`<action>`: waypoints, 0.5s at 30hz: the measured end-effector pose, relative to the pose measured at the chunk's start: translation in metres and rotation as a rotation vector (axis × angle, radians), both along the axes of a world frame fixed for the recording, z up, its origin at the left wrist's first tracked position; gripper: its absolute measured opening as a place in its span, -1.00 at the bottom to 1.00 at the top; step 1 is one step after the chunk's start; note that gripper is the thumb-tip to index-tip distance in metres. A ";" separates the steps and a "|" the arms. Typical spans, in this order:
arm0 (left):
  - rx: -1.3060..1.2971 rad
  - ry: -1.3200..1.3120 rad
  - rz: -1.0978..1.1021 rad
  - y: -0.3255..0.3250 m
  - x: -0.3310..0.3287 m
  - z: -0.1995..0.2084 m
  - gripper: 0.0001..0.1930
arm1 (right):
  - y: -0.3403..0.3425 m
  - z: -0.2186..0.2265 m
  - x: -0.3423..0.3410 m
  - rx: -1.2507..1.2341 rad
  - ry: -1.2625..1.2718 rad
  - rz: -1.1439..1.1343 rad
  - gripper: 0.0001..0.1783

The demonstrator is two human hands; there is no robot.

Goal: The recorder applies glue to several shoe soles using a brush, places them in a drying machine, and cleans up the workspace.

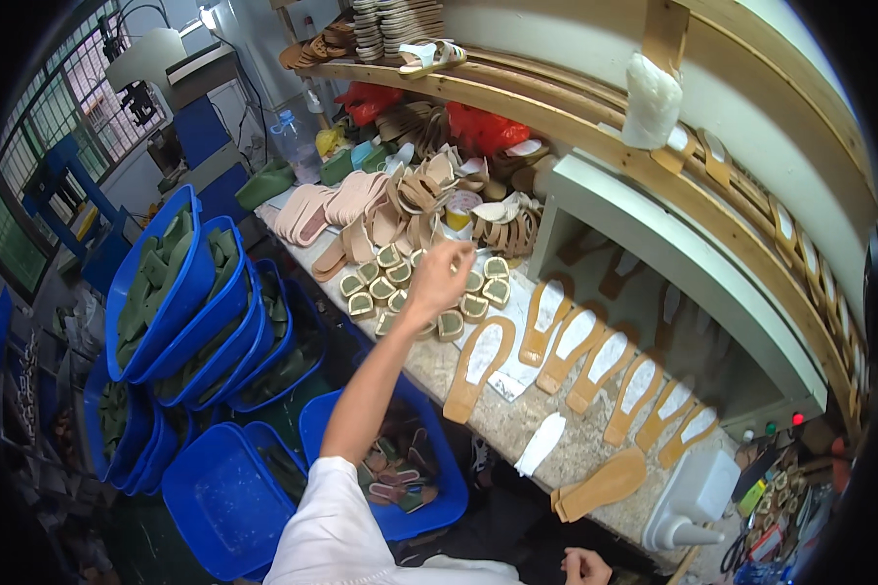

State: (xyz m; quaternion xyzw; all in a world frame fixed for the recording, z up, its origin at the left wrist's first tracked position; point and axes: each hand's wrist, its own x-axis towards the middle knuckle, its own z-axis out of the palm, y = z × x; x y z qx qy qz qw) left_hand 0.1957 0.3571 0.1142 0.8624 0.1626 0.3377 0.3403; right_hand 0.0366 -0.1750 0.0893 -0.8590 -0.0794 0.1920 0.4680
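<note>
My left hand [441, 281] reaches over the worktable, fingers drawn together in a pinch above the heel blocks [382, 289]. What the fingers hold, if anything, cannot be made out. The blocks are small and tan-sided with green tops, standing in a loose cluster. Just beyond the hand is a round yellow-and-white tub [461, 207]. To its right lie tan insoles [480, 366] with white patches, lined up before a grey box-shaped oven. My right hand [585, 566] is low at the bottom edge, fingers curled, apart from the table; its grip is hidden.
Blue baskets [180, 292] of green pieces are stacked at left. The grey oven [693, 292] stands at right under a wooden shelf [527, 93]. Pink insoles [346, 200] and straps crowd the table's back. A stack of tan soles [600, 486] and a white plastic container [693, 497] sit near the front.
</note>
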 end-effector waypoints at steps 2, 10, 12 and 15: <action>0.078 -0.119 -0.002 0.038 0.041 0.017 -0.78 | 0.003 -0.002 0.001 0.000 0.005 0.038 -0.80; 0.690 0.689 0.286 0.134 0.182 0.055 -0.69 | 0.030 0.020 0.010 -0.014 0.018 -0.003 -0.79; 0.513 0.804 0.370 0.143 0.208 0.039 -0.64 | 0.035 0.018 0.008 -0.032 -0.075 -0.018 -0.79; 0.465 0.814 0.360 0.147 0.219 0.027 -0.64 | 0.040 0.026 0.005 -0.017 0.038 -0.193 -0.76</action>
